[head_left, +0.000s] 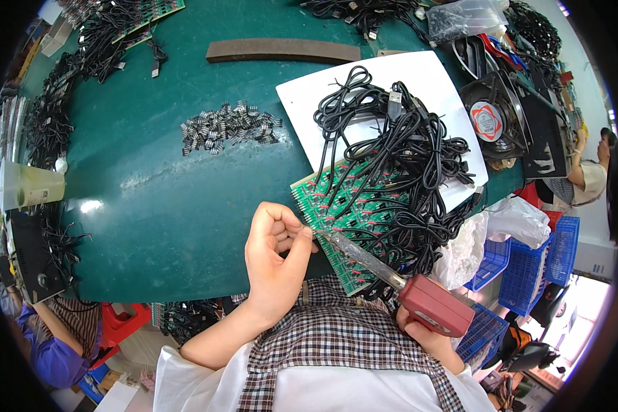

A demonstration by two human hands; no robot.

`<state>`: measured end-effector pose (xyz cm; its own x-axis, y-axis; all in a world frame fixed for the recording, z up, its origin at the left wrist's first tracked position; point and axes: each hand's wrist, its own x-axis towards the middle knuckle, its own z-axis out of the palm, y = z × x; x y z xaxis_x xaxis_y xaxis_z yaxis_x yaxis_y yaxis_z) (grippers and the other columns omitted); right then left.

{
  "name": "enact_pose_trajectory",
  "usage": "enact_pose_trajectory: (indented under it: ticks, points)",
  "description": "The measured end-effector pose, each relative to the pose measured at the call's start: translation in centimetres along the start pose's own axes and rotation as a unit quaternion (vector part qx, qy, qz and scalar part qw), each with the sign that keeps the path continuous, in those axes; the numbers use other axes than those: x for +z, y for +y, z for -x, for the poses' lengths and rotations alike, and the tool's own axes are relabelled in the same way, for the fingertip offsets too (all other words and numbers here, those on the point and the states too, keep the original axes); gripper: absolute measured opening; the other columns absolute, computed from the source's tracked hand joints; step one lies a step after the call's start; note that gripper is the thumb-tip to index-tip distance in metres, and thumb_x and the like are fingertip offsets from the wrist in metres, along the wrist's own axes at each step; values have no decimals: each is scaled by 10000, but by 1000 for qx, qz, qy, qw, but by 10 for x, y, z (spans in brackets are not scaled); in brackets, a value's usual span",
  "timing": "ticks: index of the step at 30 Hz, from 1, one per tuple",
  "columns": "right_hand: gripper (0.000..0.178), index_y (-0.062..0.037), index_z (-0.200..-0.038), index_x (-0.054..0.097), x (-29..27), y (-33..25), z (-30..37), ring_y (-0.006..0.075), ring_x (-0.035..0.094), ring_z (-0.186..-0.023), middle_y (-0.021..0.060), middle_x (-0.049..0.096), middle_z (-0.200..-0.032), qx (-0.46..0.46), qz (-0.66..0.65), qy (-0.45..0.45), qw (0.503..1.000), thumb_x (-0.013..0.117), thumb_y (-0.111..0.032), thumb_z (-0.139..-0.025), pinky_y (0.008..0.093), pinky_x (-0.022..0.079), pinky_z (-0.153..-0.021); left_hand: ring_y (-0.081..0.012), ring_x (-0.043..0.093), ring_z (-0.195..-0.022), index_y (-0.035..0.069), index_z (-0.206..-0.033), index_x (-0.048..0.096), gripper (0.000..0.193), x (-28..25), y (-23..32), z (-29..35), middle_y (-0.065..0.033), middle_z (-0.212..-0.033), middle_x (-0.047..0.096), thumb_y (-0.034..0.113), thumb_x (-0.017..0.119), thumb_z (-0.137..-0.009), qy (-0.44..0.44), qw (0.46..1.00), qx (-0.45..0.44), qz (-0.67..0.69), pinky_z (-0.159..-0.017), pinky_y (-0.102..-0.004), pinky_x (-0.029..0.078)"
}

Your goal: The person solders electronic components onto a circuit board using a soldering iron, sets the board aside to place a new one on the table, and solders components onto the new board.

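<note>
My right hand [426, 336] is wrapped round the boxy red handle of a soldering gun [436, 305]. Its long metal barrel points up and left, with the tip at the left edge of a green circuit board panel [353, 280]. Beside that tip my left hand [275, 257] is closed, thumb and forefinger pinched at the board's edge; what they hold, if anything, is too small to name. Black cables [419, 151], bundled in loops with USB plugs, spread over the panel and over a white sheet [299, 93] beneath. Small red and black parts dot the panel.
A pile of small metal connectors [230, 128] lies left of the sheet. Behind it is a dark bar [281, 50]. A fan [491, 120] stands at the right, above blue baskets [525, 278]. More cables [51, 123] line the left edge; other people sit at both sides.
</note>
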<state>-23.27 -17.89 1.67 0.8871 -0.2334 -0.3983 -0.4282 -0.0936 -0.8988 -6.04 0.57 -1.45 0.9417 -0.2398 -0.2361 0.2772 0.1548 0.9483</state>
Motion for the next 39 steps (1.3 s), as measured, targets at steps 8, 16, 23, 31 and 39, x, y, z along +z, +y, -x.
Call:
enact_pose_trajectory:
  ticks: [8,16,23,31,39]
  points:
    - [584,36,-1124,521,-2,9,3,185,621,-687,55,633,-806,-44,116,4,992,736,-262,-670,270,487,-656,-122,524,-661,24,-1073,449,247,-21,18,-15,-81,-860,536,-3,513,-836,58,938,99,-326,-580,-256,428]
    - [640,47,-1143,506,1,8,1,175,614,-673,48,628,-794,-45,84,10,995,741,-319,-673,272,488,-657,-294,519,-857,15,-1031,513,255,-58,30,-64,-132,-943,496,25,574,-784,71,760,207,-612,-759,-365,416]
    - [684,52,-1190,472,-2,18,7,144,600,-663,57,630,-788,-23,-6,25,999,751,-271,-656,260,478,-656,-277,514,-752,10,-950,523,177,-51,30,-62,-117,-894,506,38,585,-786,163,777,233,-561,-668,-341,417]
    - [661,57,-1192,469,3,2,-3,131,594,-654,52,629,-785,-4,7,-4,1000,735,-215,-652,253,476,-650,-288,551,-807,35,-905,527,140,-62,30,-66,-108,-873,514,60,595,-785,144,795,173,-564,-689,-362,438]
    - [665,57,-1200,455,-2,13,5,105,578,-634,51,627,-790,-32,3,21,999,738,-254,-685,235,465,-609,-257,550,-711,-8,-797,562,41,-65,31,-52,-115,-761,541,-2,585,-764,138,824,210,-508,-647,-334,437]
